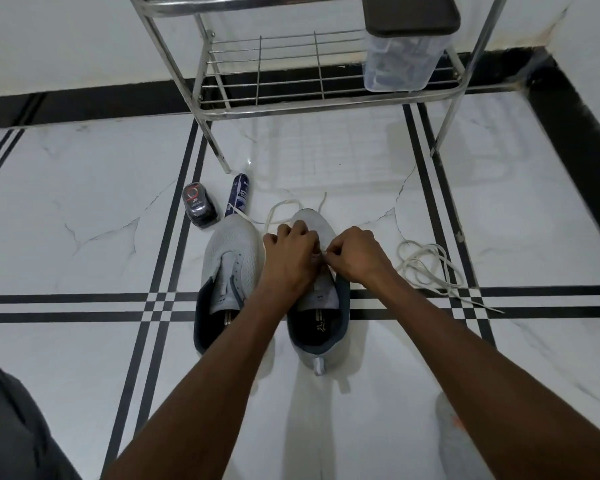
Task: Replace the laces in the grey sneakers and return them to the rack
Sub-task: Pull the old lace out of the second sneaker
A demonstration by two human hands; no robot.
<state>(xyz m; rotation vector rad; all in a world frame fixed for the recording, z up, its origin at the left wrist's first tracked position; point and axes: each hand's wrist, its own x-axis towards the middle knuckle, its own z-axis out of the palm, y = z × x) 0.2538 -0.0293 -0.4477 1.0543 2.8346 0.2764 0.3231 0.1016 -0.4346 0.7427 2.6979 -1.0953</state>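
From the head camera, we work on the right sneaker (321, 306) on the floor, left hand (291, 258) curled on its upper, right hand (355, 256) pinching the white lace (278, 211). The left sneaker (227, 271) waits unlaced beside it. We could miss an eyelet, since our hands hide them. A loose lace (426, 263), two bottles (201, 206) and the rack (291, 81) with its container (402, 57) surround us.

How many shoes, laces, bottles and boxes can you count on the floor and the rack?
Grey mesh sneakers: 2 (left one, right one)
White shoelaces: 2 (one being threaded, one loose in a pile)
Dark bottles and cans on the floor: 2 (squat black bottle, tall blue spray can)
Clear plastic box with dark lid on the rack: 1
Total: 7
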